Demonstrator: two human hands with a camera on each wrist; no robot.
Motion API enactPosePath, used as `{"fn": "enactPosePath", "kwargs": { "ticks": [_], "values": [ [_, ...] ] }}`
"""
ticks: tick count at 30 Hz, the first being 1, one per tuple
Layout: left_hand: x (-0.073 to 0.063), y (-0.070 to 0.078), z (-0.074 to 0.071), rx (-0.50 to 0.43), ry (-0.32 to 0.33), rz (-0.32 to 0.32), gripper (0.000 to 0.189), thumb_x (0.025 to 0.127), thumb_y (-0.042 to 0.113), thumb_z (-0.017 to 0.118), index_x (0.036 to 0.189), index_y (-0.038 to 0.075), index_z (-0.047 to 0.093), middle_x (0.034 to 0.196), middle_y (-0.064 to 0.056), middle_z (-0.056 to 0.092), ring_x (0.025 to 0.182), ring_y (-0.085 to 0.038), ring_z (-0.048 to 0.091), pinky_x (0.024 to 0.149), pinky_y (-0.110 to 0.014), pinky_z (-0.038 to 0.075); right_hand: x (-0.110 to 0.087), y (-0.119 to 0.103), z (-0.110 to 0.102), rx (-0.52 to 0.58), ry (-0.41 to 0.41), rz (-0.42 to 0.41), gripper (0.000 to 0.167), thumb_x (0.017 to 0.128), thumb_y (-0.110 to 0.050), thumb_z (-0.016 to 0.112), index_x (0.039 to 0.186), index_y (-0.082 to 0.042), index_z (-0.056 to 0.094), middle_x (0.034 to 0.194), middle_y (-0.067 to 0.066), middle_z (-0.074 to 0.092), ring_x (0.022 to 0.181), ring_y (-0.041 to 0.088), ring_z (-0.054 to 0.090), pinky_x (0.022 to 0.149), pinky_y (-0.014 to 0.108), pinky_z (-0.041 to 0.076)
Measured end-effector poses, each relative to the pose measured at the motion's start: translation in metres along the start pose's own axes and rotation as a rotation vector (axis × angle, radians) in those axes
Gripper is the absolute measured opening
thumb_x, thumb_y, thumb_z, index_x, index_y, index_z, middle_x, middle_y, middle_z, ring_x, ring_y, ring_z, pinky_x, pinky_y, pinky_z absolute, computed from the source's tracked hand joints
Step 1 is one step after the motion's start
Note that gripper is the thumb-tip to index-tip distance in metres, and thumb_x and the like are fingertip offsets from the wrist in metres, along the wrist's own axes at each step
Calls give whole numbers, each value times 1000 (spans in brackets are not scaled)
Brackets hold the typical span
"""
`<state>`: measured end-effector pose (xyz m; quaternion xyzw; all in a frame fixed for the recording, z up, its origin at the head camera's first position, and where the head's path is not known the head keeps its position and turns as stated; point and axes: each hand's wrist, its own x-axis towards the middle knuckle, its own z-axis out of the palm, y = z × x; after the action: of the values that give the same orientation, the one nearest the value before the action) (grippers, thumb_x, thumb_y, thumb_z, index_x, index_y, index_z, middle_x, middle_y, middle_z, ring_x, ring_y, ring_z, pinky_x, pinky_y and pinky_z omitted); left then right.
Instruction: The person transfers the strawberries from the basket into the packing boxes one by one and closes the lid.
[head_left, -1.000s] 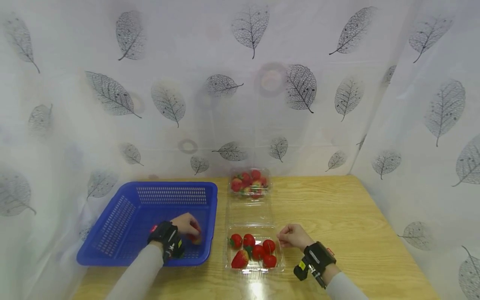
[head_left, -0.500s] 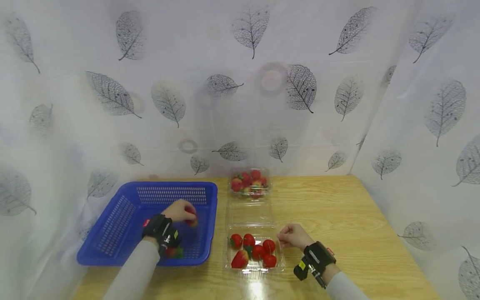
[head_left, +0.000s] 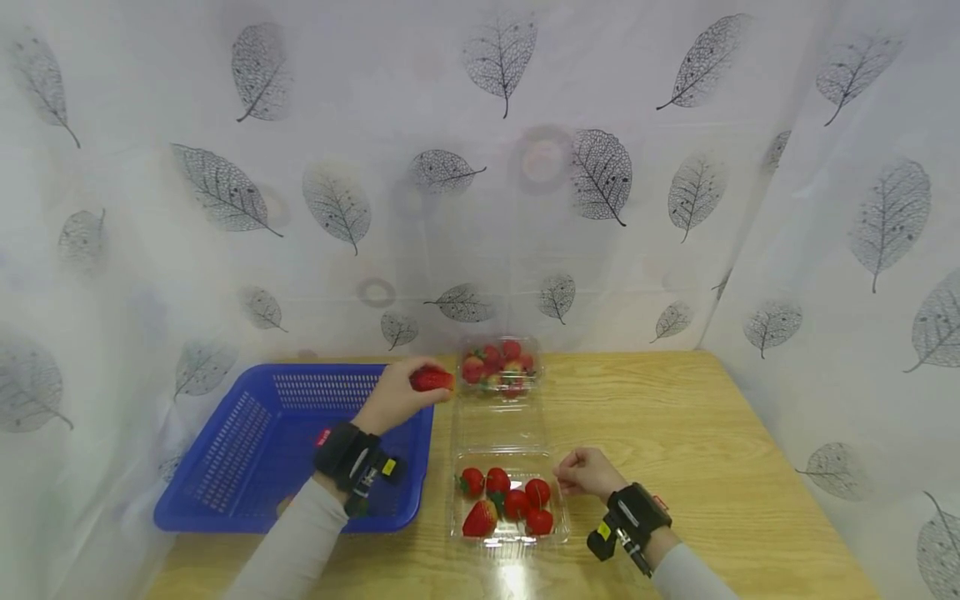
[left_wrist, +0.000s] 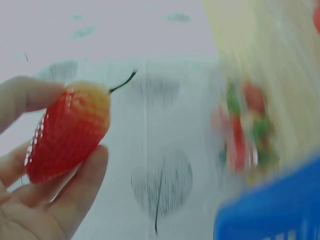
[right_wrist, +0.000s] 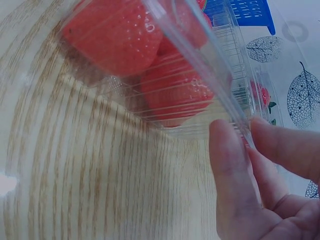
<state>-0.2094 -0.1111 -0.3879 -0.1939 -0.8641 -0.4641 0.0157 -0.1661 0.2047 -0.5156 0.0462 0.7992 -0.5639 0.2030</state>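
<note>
My left hand (head_left: 392,398) pinches a red strawberry (head_left: 432,380) over the right back part of the blue basket (head_left: 277,450). In the left wrist view the strawberry (left_wrist: 70,132) lies between thumb and fingers, its pale top and thin dark stem pointing outward. My right hand (head_left: 591,473) holds the right rim of a clear plastic clamshell box (head_left: 562,533). Inside that box lie several red fruits, among them a larger strawberry (head_left: 480,518). The right wrist view shows the thumb and fingers of the right hand (right_wrist: 260,190) pinching the box's rim (right_wrist: 220,75).
A second clear box (head_left: 501,367) full of strawberries stands at the back, against the leaf-patterned curtain (head_left: 510,250). The near box's lid (head_left: 498,425) lies folded back toward it. Some fruit (head_left: 285,503) in the basket is mostly hidden behind the left forearm.
My left hand has lifted the strawberry up from the basket's floor and carried it back and to the right. The right hand stays at the box's rim.
</note>
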Motion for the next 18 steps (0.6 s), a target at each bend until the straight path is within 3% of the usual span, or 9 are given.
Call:
{"fn": "enactPosePath", "kwargs": {
  "ticks": [6, 11, 18],
  "values": [
    [-6, 16, 48, -124, 37, 18, 31, 74, 9, 74, 102, 6, 62, 101, -10, 61, 84, -20, 61, 66, -25, 52, 0, 1, 1, 15, 1, -8, 8, 85, 1, 58, 86, 8, 53, 74, 9, 62, 62, 13, 60, 61, 31, 55],
    [-22, 15, 95, -30, 43, 57, 28, 73, 6, 72, 99, 3, 62, 98, -10, 61, 87, -22, 58, 67, -24, 50, 1, 2, 1, 14, 0, -5, 7, 85, 1, 58, 86, 6, 54, 73, 8, 62, 62, 13, 60, 61, 31, 55],
    [-44, 0, 149, 31, 8, -42, 28, 72, 6, 72, 98, 3, 61, 98, -10, 59, 90, -25, 56, 73, -32, 49, 3, 4, -1, 19, -8, -13, 8, 85, 1, 58, 85, 7, 53, 72, 8, 62, 61, 12, 60, 61, 31, 55]
  ]
}}
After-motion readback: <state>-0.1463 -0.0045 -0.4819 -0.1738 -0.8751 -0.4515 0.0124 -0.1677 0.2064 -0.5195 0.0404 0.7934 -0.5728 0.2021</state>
